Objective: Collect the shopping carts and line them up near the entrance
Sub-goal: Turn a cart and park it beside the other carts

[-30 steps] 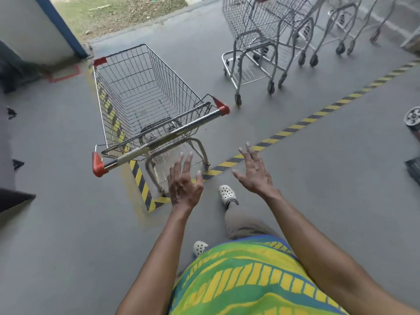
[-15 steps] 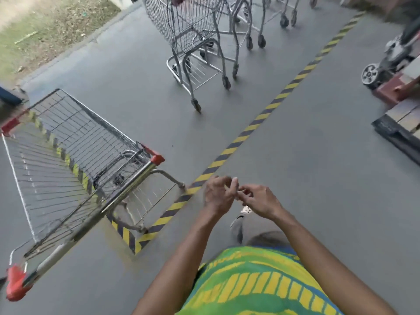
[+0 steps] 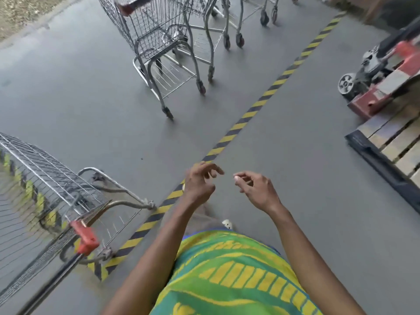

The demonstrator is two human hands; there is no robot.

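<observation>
A wire shopping cart (image 3: 43, 196) with red handle ends stands at the lower left, partly cut off by the frame edge. A row of nested wire carts (image 3: 163, 42) stands ahead at the top centre. My left hand (image 3: 200, 183) and my right hand (image 3: 254, 189) hover in front of my body over the grey floor. Both have loosely curled fingers and hold nothing. Neither hand touches a cart; the left cart's handle is well to the left of my left hand.
A yellow-and-black striped line (image 3: 250, 114) runs diagonally across the concrete floor. A wooden pallet (image 3: 393, 142) and a red lawnmower (image 3: 377, 78) sit at the right. Grass (image 3: 20, 12) borders the far left.
The view has swung right, so the single cart slid to the lower left and the nested carts came closer. My hands let go of each other and moved slightly apart.
</observation>
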